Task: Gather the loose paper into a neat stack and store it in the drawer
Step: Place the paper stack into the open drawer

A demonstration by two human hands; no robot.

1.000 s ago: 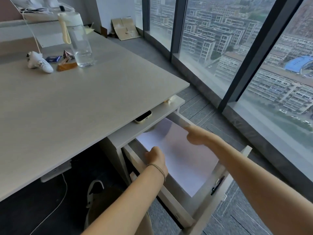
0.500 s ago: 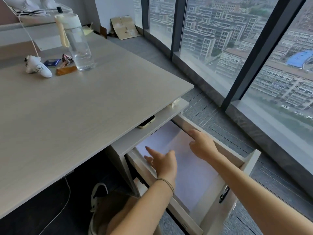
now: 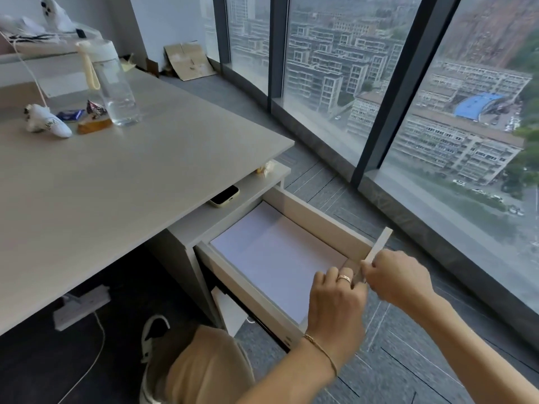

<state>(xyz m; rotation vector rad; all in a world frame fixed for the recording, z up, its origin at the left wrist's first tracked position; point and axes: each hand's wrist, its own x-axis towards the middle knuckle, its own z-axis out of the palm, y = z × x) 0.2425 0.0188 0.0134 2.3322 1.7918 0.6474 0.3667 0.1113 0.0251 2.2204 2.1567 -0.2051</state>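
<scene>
A white stack of paper point(image 3: 271, 252) lies flat inside the open drawer point(image 3: 318, 221) of the cabinet under the desk. My left hand point(image 3: 335, 301) and my right hand point(image 3: 399, 281) are both at the drawer's front panel point(image 3: 379, 246), at its near right end. The fingers of each hand curl around the top edge of that panel. Neither hand touches the paper.
The desk point(image 3: 116, 176) carries a water bottle point(image 3: 112, 83), a white toy point(image 3: 46, 122) and small wrappers at the back left. A phone point(image 3: 224, 196) rests on the shelf above the drawer. Windows run along the right; my knee point(image 3: 210, 365) is below the drawer.
Both hands have pulled out of the drawer, leaving the paper lying flat, and moved to the drawer's front panel. The view has shifted back and right.
</scene>
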